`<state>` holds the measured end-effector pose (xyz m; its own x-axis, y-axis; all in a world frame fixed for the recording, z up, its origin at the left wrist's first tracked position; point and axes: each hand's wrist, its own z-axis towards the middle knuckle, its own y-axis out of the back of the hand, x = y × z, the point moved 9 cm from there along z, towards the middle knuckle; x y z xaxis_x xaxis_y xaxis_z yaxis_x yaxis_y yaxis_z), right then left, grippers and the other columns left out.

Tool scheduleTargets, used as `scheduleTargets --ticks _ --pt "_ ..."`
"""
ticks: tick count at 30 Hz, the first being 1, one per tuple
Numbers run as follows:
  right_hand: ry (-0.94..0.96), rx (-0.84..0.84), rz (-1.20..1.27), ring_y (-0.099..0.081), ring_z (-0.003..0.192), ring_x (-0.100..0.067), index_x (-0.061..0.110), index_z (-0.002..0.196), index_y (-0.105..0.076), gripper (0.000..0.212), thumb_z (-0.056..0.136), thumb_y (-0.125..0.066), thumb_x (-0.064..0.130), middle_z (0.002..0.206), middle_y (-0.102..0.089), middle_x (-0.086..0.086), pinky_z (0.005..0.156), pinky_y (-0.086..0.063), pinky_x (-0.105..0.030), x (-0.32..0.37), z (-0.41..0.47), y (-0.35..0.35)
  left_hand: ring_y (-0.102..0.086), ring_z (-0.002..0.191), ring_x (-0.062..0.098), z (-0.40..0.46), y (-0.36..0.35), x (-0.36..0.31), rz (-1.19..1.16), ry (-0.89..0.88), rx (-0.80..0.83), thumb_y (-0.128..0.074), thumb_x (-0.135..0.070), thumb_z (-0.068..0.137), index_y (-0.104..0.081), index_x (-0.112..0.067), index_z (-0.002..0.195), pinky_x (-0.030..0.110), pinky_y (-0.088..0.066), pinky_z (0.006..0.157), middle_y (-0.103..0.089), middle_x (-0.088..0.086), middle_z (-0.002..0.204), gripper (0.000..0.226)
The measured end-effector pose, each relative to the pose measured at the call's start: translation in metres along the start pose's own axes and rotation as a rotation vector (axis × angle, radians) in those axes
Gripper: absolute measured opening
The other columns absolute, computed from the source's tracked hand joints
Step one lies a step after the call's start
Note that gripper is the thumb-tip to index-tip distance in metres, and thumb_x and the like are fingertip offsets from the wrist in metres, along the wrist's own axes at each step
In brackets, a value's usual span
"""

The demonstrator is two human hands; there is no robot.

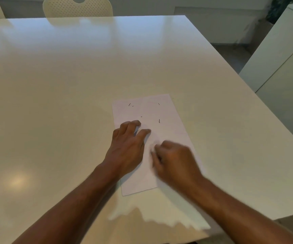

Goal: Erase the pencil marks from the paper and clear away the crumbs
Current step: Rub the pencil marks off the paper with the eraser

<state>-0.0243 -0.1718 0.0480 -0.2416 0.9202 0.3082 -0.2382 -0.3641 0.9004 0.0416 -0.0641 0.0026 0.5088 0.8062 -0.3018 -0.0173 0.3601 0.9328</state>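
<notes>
Paper under both hands: the white rectangular sheet of paper lies flat on the glossy cream table, rubbing under way near its middle.

Right hand is curled into a blurred fist on the sheet; an eraser inside it cannot be made out. Just beside it, the left hand presses the paper with spread, slightly bent fingers, gripping nothing. Beyond the fingertips lie short dark crumbs, scattered toward the far edge. Short strokes away from the pinning hand should keep the sheet from creasing; sweep the crumbs afterwards. No writing or brand is legible.
</notes>
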Motion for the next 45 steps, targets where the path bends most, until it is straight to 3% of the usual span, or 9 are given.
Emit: scheduleTargets --ticks 2,7,13,18,24,28,34,39,45 --pt "0.068 0.051 0.012 -0.05 0.051 -0.023 0.017 0.065 -0.061 0.022 0.085 -0.066 0.021 0.06 -0.051 0.0 0.047 -0.035 -0.027 0.008 -0.003 -0.005 -0.033 0.136 0.031 0.0 0.0 0.0 0.006 -0.001 0.006 -0.048 -0.015 0.098 -0.054 -0.023 0.137 0.048 -0.034 0.107 -0.041 0.01 0.145 0.04" --pt "-0.198 -0.094 -0.107 -0.058 0.056 -0.028 0.015 0.064 -0.063 0.022 0.083 -0.061 0.026 0.062 -0.056 0.0 0.05 -0.039 -0.029 -0.075 0.027 0.021 -0.032 0.135 0.032 -0.001 0.001 -0.002 -0.004 0.001 -0.007 -0.045 -0.016 0.101 -0.056 -0.023 0.134 0.047 -0.033 0.106 -0.042 0.011 0.144 0.036" --pt "0.017 0.062 -0.022 -0.052 0.05 -0.023 0.017 0.064 -0.063 0.018 0.081 -0.068 0.022 0.06 -0.052 0.002 0.048 -0.03 -0.023 -0.004 0.0 0.001 -0.024 0.145 0.035 0.001 -0.002 0.0 0.033 -0.013 0.003 -0.044 -0.015 0.098 -0.054 -0.022 0.138 0.049 -0.022 0.117 -0.037 0.015 0.153 0.041" --pt "-0.232 -0.083 -0.146 -0.059 0.057 -0.027 0.015 0.071 -0.069 0.023 0.085 -0.057 0.03 0.065 -0.058 -0.001 0.051 -0.043 -0.029 -0.089 0.022 0.023 -0.022 0.147 0.035 0.001 -0.002 0.0 0.006 0.006 0.016 -0.041 -0.013 0.102 -0.052 -0.023 0.14 0.047 -0.017 0.12 -0.035 0.016 0.157 0.041" --pt "-0.032 0.047 -0.066 -0.054 0.052 -0.026 0.016 0.067 -0.063 0.016 0.081 -0.068 0.023 0.062 -0.053 0.001 0.046 -0.039 -0.028 -0.028 -0.003 0.006 -0.019 0.149 0.033 0.001 -0.002 0.0 0.004 0.004 0.033 -0.039 -0.016 0.102 -0.048 -0.024 0.143 0.047 -0.015 0.121 -0.031 0.014 0.159 0.043" --pt "-0.24 -0.089 -0.155 -0.058 0.056 -0.028 0.014 0.065 -0.065 0.026 0.084 -0.055 0.031 0.062 -0.055 0.0 0.051 -0.041 -0.029 -0.102 0.022 0.03 -0.018 0.149 0.033 0.001 -0.002 0.0 -0.008 0.017 0.044 -0.038 -0.015 0.102 -0.049 -0.025 0.143 0.047 -0.013 0.122 -0.03 0.014 0.16 0.043" --pt "-0.016 0.062 -0.056 -0.054 0.05 -0.028 0.015 0.064 -0.061 0.018 0.078 -0.07 0.021 0.061 -0.052 0.0 0.045 -0.039 -0.028 -0.028 -0.004 0.008 -0.018 0.149 0.033 0.001 -0.002 -0.001 0.006 0.011 0.047 -0.04 -0.015 0.101 -0.047 -0.025 0.144 0.047 -0.014 0.122 -0.03 0.014 0.16 0.045" --pt "-0.216 -0.095 -0.138 -0.057 0.054 -0.029 0.014 0.063 -0.061 0.022 0.082 -0.063 0.025 0.06 -0.052 -0.001 0.049 -0.038 -0.028 -0.1 0.025 0.03 -0.021 0.148 0.035 0.001 -0.001 -0.001 -0.002 0.01 0.042 -0.041 -0.012 0.101 -0.05 -0.023 0.142 0.048 -0.016 0.12 -0.033 0.015 0.158 0.043" --pt "-0.021 0.055 -0.059 -0.054 0.05 -0.027 0.016 0.065 -0.061 0.018 0.078 -0.071 0.022 0.061 -0.053 0.001 0.045 -0.041 -0.028 -0.036 -0.001 0.01 -0.019 0.148 0.033 0.002 -0.003 -0.001 0.015 0.005 0.048 -0.042 -0.013 0.1 -0.047 -0.026 0.143 0.049 -0.017 0.121 -0.031 0.014 0.159 0.046"
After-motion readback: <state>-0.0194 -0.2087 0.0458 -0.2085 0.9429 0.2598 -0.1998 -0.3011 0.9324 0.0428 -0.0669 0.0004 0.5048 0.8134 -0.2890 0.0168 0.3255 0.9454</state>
